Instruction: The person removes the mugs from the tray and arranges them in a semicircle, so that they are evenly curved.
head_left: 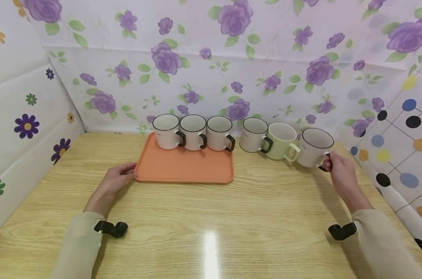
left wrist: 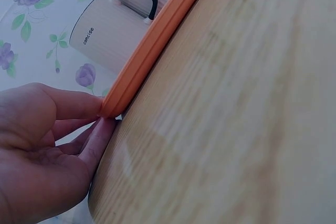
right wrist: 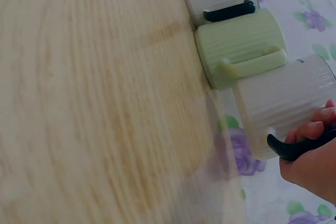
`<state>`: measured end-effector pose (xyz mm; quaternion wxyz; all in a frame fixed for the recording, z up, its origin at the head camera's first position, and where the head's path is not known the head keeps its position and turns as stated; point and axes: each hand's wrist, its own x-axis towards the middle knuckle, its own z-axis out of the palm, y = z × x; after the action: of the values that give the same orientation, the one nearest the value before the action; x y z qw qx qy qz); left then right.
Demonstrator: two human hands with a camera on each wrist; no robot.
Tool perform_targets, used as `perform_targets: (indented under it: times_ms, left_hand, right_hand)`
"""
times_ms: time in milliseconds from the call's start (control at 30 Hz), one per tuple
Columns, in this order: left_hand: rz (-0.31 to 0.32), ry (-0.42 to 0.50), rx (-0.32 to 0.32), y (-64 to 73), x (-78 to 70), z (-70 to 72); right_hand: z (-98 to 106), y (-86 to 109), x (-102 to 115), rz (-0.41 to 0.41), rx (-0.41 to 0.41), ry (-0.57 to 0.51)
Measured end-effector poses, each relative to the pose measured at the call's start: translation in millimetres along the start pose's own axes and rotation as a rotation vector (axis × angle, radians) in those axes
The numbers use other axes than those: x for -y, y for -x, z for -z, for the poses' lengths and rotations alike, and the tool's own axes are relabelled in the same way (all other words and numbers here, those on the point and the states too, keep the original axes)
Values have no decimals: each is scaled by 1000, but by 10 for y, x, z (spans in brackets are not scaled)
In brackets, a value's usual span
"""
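My left hand (head_left: 115,179) pinches the left edge of an orange tray (head_left: 183,168) near its front corner, as the left wrist view shows up close. Along the tray's back stand three white mugs with black rims and black handles: a left mug (head_left: 167,133), a middle mug (head_left: 192,133) and a right mug (head_left: 218,135). At the far right my right hand (head_left: 343,173) grips the black handle of another white mug (head_left: 312,149). In the right wrist view this mug (right wrist: 283,106) seems raised slightly off the table, beside a pale green mug (right wrist: 241,45).
To the right of the tray another white mug (head_left: 251,135) stands on the wooden table (head_left: 183,217), next to the green one. A flowered cloth (head_left: 204,77) hangs close behind the mugs. Patterned cloths also bound the table at left and right.
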<state>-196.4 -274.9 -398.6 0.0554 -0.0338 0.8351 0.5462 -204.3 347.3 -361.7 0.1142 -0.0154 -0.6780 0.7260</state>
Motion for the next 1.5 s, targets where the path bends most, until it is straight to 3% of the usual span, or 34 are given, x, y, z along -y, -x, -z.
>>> perform_targets:
  times_ms: [233, 800, 933, 1233, 1500]
  left_hand:
    - [6, 14, 9, -5, -23, -8]
    - [12, 18, 8, 22, -8, 1]
    - [8, 18, 7, 26, -13, 2]
    - [13, 29, 6, 22, -13, 3]
    - [8, 44, 10, 22, -20, 0]
  right_hand:
    - [5, 46, -88, -47, -55, 84]
    - [-55, 136, -188, -55, -18, 222]
    - [-76, 153, -208, -58, -4, 169]
    - [-171, 184, -238, -37, 70, -64]
    - [-191, 188, -246, -52, 107, -119]
